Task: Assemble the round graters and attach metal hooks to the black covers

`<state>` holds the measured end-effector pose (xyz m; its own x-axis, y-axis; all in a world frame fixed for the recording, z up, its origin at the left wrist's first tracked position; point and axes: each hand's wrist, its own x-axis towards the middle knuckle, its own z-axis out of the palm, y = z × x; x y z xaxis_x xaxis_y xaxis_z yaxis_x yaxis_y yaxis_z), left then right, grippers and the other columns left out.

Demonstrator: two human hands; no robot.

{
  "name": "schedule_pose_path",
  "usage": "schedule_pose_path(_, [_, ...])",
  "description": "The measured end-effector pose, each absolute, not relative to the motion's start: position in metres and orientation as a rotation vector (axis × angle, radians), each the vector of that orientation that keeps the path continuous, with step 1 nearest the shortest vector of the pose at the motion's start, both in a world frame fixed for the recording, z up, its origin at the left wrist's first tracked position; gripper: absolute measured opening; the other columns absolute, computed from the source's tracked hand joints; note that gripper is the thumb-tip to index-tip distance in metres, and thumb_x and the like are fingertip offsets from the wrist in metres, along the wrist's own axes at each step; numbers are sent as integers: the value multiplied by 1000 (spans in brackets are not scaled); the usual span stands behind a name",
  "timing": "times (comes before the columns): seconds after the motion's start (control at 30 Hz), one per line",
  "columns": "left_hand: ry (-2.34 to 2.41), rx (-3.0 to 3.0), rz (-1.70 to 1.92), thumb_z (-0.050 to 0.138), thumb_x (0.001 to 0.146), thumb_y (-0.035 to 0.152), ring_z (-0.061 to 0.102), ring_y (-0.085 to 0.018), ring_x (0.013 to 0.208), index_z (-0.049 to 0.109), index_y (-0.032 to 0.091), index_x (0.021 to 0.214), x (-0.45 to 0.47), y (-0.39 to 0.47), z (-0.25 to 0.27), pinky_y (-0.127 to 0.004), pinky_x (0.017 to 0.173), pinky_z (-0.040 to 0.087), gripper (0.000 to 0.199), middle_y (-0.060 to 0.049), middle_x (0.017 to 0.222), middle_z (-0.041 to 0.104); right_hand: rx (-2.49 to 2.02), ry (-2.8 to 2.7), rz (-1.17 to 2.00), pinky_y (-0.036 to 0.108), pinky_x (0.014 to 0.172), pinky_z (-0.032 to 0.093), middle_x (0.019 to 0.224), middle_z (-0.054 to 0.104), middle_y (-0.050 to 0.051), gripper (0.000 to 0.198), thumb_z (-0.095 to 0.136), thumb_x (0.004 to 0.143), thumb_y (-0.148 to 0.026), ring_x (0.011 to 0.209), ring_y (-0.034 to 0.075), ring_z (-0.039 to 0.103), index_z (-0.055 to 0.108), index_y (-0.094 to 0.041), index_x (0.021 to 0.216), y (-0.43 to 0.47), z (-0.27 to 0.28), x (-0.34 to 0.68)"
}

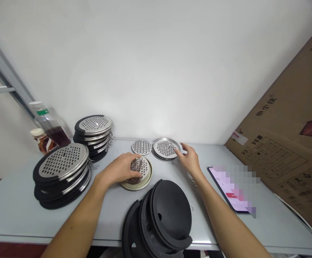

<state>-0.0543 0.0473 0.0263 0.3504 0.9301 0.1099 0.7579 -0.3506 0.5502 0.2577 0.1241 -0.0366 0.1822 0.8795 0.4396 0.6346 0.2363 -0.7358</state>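
Observation:
My left hand (123, 167) is curled over a round metal grater disc (145, 168), thumb and fingers at its edges. That disc lies over a shallow round piece with a gold-coloured rim (138, 187). Fingers apart, my right hand (189, 157) is at the right edge of a small stack of rimmed grater discs (166, 147); whether it touches them I cannot tell. Between the two stands a loose flat grater disc (141, 147) lying by the wall. Closer to me, black round holders (172, 209) with notches and holes are piled at the table's front edge.
Two stacks of black-edged graters, a near one (63, 161) and a far one (95, 125), stand on the left. Behind them are a bottle of dark liquid (56, 134) and a jar (43, 141). A phone (231, 191) lies right, beside a large cardboard box (287, 143).

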Motion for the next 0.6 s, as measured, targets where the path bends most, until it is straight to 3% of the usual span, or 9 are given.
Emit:
schedule_pose_path(0.2, [1494, 2143, 766, 73, 75, 42, 62, -31, 106, 60, 28, 131, -50, 67, 37, -41, 95, 46, 59, -9, 122, 66, -1482, -1534, 311, 49, 92, 49, 116, 64, 19, 61, 63, 80, -54, 106, 32, 61, 62, -13, 124, 122, -32, 257])
schedule_pose_path(0.33, [1500, 2232, 614, 73, 74, 46, 55, -32, 119, 62, 26, 127, -43, 62, 31, -41, 103, 41, 57, -9, 129, 60, -1485, -1550, 307, 49, 93, 49, 115, 65, 20, 60, 61, 82, -54, 108, 32, 61, 62, -10, 124, 119, -28, 258])
schedule_pose_path(0.5, [1438, 2249, 410, 79, 64, 54, 37, -35, 136, 53, 32, 136, -40, 43, 22, -45, 109, 35, 79, -9, 148, 41, -1464, -1556, 320, 49, 93, 49, 113, 67, 17, 54, 61, 81, -52, 106, 31, 61, 65, -14, 119, 115, -26, 257])
schedule_pose_path(0.6, [1463, 2258, 390, 77, 69, 50, 39, -35, 135, 51, 32, 138, -37, 39, 21, -46, 109, 35, 76, -9, 146, 42, -1434, -1567, 335, 49, 93, 50, 112, 67, 15, 50, 63, 80, -51, 105, 31, 61, 67, -17, 115, 114, -26, 255])
